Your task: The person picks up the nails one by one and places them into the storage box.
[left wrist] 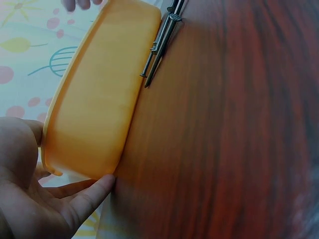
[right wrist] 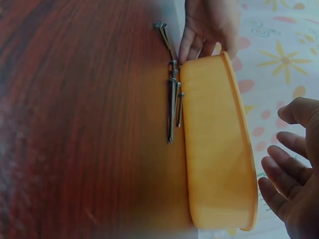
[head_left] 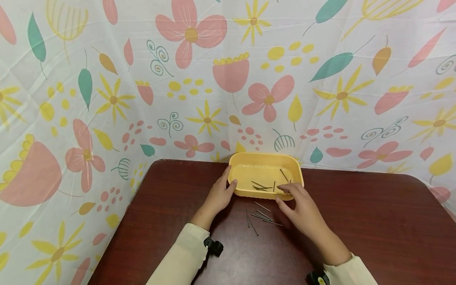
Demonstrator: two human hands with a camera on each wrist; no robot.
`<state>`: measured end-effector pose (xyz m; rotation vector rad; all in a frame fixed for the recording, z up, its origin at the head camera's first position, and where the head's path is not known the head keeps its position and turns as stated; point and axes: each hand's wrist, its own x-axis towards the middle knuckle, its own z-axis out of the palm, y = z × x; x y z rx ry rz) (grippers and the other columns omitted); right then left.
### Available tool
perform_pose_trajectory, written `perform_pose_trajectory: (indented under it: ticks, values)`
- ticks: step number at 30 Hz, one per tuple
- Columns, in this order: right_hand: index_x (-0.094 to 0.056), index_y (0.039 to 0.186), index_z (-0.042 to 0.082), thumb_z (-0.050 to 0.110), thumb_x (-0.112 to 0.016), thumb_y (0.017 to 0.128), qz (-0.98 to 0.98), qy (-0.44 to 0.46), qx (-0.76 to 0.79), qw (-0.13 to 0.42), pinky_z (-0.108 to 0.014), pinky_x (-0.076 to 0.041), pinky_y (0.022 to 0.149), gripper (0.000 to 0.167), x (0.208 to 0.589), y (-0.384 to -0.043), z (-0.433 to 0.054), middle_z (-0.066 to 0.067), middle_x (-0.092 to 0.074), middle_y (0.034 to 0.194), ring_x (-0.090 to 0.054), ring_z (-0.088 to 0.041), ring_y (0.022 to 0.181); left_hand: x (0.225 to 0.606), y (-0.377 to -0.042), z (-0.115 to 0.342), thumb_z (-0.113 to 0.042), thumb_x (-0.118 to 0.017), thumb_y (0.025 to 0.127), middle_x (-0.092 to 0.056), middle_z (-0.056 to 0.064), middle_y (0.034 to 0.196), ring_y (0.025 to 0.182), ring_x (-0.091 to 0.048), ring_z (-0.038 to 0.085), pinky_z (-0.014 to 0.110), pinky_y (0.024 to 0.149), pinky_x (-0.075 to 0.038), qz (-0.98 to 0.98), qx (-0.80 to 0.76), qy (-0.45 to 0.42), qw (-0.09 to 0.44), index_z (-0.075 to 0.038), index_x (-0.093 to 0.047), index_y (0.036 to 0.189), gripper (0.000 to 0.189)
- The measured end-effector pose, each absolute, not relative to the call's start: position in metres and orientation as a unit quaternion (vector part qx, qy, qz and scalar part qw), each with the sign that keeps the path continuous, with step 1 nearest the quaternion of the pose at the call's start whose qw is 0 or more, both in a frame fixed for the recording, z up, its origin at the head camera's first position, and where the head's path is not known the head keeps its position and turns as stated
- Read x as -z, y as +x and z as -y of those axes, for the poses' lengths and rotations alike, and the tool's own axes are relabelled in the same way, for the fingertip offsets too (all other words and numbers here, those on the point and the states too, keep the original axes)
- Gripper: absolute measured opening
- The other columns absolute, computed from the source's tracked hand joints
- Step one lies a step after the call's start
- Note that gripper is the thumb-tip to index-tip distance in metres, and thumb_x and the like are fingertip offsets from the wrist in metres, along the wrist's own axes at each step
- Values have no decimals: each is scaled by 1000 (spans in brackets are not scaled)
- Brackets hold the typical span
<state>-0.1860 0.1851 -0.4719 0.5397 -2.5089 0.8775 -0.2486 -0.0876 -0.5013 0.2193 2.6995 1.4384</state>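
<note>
A shallow yellow plastic tray [head_left: 265, 158] lies on the table with several dark metal nails [head_left: 261, 187] inside. My left hand [head_left: 218, 196] grips its left end, the thumb at the rim and the fingers against the end wall; the left wrist view shows this hand [left wrist: 35, 184] up close. Over the right front edge of the tray is my right hand [head_left: 303, 208], its fingers loosely bent. Nothing shows between those fingers in the right wrist view, where the hand [right wrist: 299, 174] is beside the rim. Loose nails [head_left: 263, 215] lie scattered on the tabletop just in front of the tray.
The dark red-brown wooden table [head_left: 374, 221] extends to both sides. Behind it and on the left hangs a white cloth [head_left: 228, 107] printed with flowers and leaves, close to the tray's far side. Black straps [head_left: 213, 246] are on the wrists.
</note>
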Motion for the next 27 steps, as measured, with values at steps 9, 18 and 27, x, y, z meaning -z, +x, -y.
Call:
perform_pose_trajectory:
  ticks: [9,18,27]
  values:
    - [-70,104,10,10,-80,85,904,201,-321,201,-30,-50,79,21,477,-182,-184,2,-64,94,-59,-13,87,501,-249,87,-41,-46,107,-37,19,160,146,-39,39,58,118,-34,-880,-470,66,36,-31,-16,164,65]
    - [-72,105,13,15,-78,88,914,209,-314,152,-34,-54,80,18,478,-178,-183,5,-67,93,-64,-12,88,499,-249,86,-41,-46,107,-38,19,160,147,-39,37,57,118,-34,-881,-468,66,35,-30,-17,164,65]
    - [-71,110,12,17,-80,87,926,210,-304,77,-31,-53,78,25,483,-174,-181,4,-66,100,-63,-13,88,498,-249,86,-41,-45,107,-37,17,161,148,-38,36,57,118,-33,-880,-469,65,38,-30,-16,164,65]
